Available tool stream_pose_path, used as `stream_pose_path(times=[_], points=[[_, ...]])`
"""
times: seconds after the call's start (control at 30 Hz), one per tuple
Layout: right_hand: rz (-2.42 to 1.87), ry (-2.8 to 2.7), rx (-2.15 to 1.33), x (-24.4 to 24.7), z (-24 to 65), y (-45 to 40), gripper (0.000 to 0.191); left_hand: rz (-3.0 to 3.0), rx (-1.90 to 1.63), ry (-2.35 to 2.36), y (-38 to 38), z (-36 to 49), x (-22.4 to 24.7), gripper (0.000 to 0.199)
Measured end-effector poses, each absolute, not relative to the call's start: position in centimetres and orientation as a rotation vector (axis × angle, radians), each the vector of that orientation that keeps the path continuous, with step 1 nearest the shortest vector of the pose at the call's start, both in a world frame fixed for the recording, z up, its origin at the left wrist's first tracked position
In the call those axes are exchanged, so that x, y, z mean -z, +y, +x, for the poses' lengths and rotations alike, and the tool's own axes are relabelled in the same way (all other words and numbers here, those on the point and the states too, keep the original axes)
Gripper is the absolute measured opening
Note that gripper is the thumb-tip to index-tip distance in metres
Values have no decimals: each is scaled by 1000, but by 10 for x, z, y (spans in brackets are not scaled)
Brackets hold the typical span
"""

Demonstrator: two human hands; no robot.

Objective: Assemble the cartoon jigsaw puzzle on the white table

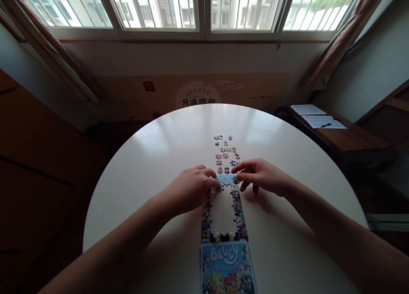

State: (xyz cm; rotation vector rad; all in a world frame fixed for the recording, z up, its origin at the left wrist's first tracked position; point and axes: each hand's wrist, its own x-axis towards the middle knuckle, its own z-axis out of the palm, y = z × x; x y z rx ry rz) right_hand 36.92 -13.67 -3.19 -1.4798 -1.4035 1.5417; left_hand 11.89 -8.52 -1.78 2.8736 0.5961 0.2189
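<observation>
A partly assembled puzzle frame (pixel 240 215) lies on the white round table, with bare tabletop inside its border. My left hand (pixel 194 186) rests at the frame's upper left corner, fingers bent together over the edge; what they hold, if anything, is hidden. On the other side, my right hand (pixel 260 177) is at the upper right corner, its fingers apart near the edge pieces. Between the hands is the blue lettered top section (pixel 226 180). Several loose puzzle pieces (pixel 225 150) lie beyond it. A blue picture sheet (pixel 226 266) marked BLUEY touches or nearly touches the frame's near end.
The round table (pixel 134 174) fills the middle of the view. At the right stands a brown wooden table (pixel 354 136) with papers (pixel 322 122) and a pen on it. A printed cardboard panel (pixel 262 89) leans below the windows, with curtains at both sides.
</observation>
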Motion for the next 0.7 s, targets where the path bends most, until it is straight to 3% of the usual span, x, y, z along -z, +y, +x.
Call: stream_pose_path(times=[0.3,0.53,0.7], points=[[-1454,-1432,-1455,35,368,-140,25,2783,-461,627,-97,128,19,13],[-1275,-1295,-1423,33,347,-151,23,2622,-552,759,-98,129,20,21],[-1183,-1184,-1590,33,344,-154,32,2446,-669,710,-96,131,17,16]])
